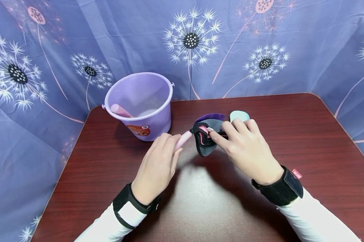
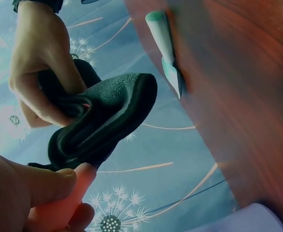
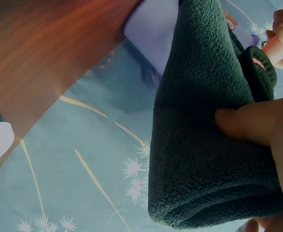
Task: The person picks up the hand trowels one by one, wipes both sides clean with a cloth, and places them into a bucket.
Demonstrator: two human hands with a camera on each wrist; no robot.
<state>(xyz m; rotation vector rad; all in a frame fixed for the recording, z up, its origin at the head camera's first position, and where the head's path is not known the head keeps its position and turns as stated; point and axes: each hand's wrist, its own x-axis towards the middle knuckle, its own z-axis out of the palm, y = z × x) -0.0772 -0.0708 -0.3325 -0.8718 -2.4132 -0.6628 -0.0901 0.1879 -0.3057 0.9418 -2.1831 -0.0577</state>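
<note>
In the head view my left hand (image 1: 157,164) grips a pink handle (image 1: 183,139), its fingers curled round it. The far end of that pink tool goes into a dark grey fleece cloth (image 1: 204,150) with black edging, which hides most of its head. My right hand (image 1: 245,148) pinches the folded cloth from the other side. The right wrist view shows the thumb (image 3: 247,123) pressed on the fleece. From the left wrist, the cloth (image 2: 117,106) is bunched at the end of the pink handle (image 2: 59,205).
A lilac bucket (image 1: 165,124) stands at the back left with a pink handle (image 1: 119,110) leaning inside. Behind the cloth shows a purple curved edge (image 1: 210,117). A white and mint trowel (image 2: 162,41) lies on the brown table (image 1: 306,141). A blue dandelion-print curtain (image 1: 133,33) encloses the table.
</note>
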